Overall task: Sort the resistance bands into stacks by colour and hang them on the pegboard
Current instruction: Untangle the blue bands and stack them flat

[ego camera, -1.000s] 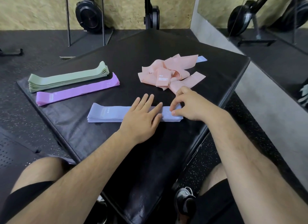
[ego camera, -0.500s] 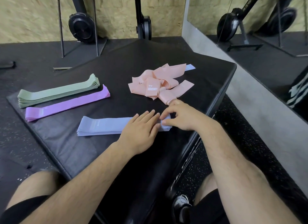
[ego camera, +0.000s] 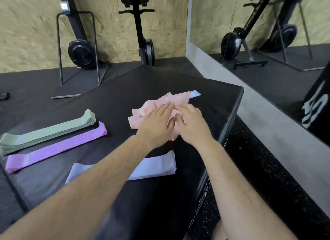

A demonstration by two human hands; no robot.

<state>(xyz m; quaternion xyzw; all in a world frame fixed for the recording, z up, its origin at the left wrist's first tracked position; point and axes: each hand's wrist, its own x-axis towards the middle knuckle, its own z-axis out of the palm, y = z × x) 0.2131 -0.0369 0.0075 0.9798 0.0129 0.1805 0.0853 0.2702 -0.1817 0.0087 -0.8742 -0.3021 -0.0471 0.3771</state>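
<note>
Chipboard walls and a mirror at the right of the frame enclose a black padded counter. At left-centre lie the green stack and the purple stack. Lower down, the blue stack lies partly under the left forearm. The pink bands sit tangled in a heap at centre, and a stray blue band pokes out at the heap's upper right.

The left hand lies flat on the heap, fingers straight. The right hand curls over it just beside; whether it pinches a band I cannot tell.

The bands look thin, light and floppy, probably a little clingy. Each is best taken by one looped end and drawn out flat.
</note>
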